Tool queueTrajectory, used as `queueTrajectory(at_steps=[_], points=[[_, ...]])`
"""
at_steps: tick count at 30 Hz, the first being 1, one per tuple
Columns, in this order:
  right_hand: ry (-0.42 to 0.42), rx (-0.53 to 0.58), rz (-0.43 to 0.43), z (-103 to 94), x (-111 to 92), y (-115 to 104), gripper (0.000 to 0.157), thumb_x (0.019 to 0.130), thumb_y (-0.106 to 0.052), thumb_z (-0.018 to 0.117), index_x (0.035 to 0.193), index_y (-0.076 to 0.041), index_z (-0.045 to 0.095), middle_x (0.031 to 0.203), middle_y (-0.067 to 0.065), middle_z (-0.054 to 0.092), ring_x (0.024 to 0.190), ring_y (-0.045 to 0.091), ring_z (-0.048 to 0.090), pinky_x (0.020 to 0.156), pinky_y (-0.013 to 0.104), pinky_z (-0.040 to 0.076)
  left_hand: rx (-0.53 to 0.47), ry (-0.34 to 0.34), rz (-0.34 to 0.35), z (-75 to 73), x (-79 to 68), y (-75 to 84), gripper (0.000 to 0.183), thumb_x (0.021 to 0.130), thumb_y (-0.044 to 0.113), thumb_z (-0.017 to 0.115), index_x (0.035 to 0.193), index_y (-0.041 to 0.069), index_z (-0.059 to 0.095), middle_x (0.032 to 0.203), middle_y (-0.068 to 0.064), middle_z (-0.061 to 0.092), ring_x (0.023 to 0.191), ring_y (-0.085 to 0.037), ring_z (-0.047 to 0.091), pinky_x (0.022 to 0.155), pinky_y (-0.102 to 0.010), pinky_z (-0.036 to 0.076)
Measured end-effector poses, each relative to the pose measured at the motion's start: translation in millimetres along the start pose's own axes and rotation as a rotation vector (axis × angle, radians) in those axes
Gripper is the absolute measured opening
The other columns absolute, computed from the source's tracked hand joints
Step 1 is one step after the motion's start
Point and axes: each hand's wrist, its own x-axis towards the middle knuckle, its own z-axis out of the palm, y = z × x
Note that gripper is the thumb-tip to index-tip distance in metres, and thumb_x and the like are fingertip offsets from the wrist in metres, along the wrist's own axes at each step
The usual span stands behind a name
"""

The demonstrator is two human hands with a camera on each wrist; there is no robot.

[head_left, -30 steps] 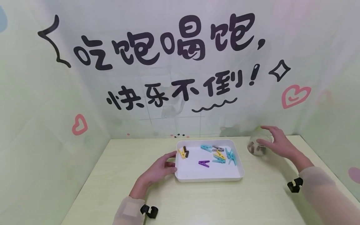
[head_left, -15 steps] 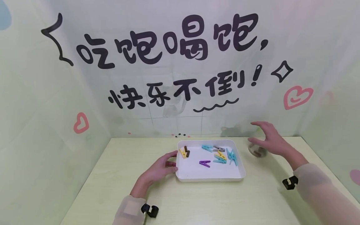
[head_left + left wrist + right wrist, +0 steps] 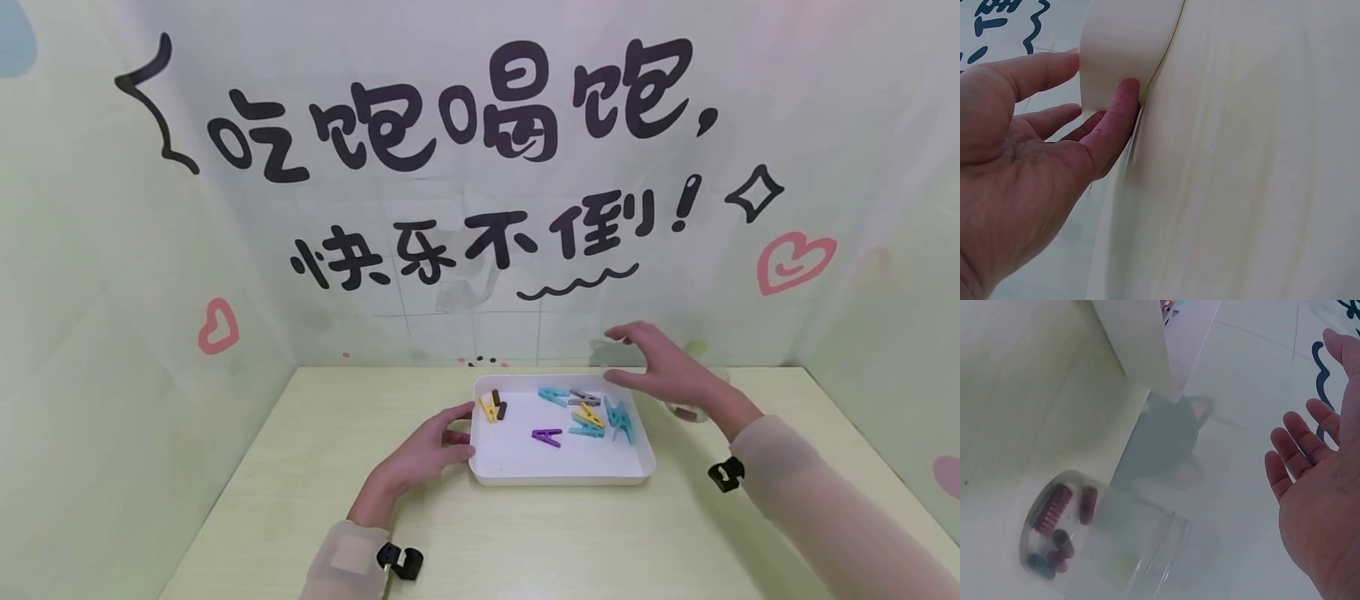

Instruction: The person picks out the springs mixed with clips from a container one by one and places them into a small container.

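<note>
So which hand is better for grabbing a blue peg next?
Probably the right hand: it's empty, and nearer the blue pegs in the tray. The left hand is touching the tray's left side, perhaps steadying it.

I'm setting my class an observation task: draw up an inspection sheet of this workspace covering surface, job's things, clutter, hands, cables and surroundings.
Surface: pale wood-grain table.
Job's things: white tray holding a purple clip, a grey clip, yellow clips, blue clips and dark pieces; clear jar right of the tray, with small pieces inside.
Clutter: nothing seen.
Left hand: fingers against the tray's left wall.
Right hand: near the tray's far right corner, holding nothing.
Cables: nothing seen.
Surroundings: pale backdrop with black lettering and pink hearts.
</note>
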Motion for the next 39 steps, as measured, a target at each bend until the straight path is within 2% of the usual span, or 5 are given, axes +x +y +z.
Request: queueTrajectory(at_steps=[11,16,24,32,39], points=[[-0.118,-0.009,-0.098,31.1,30.1,-47.2,0.066,0.096,-0.04,0.078,0.148,-0.006,0.055,0.143,0.011,0.059,0.128,0.035,0.055,0.105,0.054,0.049,-0.008,-0.005,0.008,-0.2,1.8,-2.8,0.073,0.1,0.003,0.072,0.163,0.002,0.037,0.161,-0.018,0.044,0.125,-0.032,0.06,0.1,-0.041,0.052],[-0.178,-0.009,-0.096,45.7,42.4,-63.9,0.063,0.096,-0.04,0.079,0.146,-0.009,0.057,0.141,0.007,0.06,0.128,0.033,0.056,0.106,0.051,0.05,-0.007,-0.003,0.011,-0.7,1.5,-1.7,0.073,0.1,0.003,0.072,0.163,0.001,0.036,0.161,-0.018,0.044,0.125,-0.032,0.06,0.099,-0.041,0.052],[-0.286,-0.018,-0.106,70.0,60.9,-79.4,0.063,0.096,-0.038,0.08,0.146,-0.009,0.057,0.142,0.012,0.059,0.128,0.033,0.056,0.106,0.049,0.05,0.011,0.0,0.0,-0.2,0.9,-1.3,0.072,0.1,0.005,0.072,0.163,0.003,0.038,0.161,-0.017,0.044,0.125,-0.031,0.06,0.101,-0.045,0.052],[-0.343,-0.084,-0.16,90.6,72.6,-85.1,0.061,0.096,-0.038,0.079,0.144,-0.006,0.059,0.136,0.011,0.062,0.123,0.03,0.058,0.104,0.046,0.05,-0.005,-0.006,-0.004,-0.2,0.3,-1.0,0.072,0.1,0.005,0.072,0.164,0.004,0.038,0.162,-0.017,0.044,0.125,-0.032,0.06,0.1,-0.044,0.053],[-0.383,-0.128,-0.131,107.6,80.8,-88.9,0.055,0.097,-0.034,0.079,0.14,-0.006,0.062,0.132,0.009,0.065,0.121,0.027,0.061,0.105,0.043,0.051,0.003,-0.005,-0.007,-0.3,0.3,-0.8,0.072,0.101,0.005,0.071,0.164,0.004,0.037,0.163,-0.016,0.043,0.126,-0.032,0.06,0.101,-0.045,0.053]])
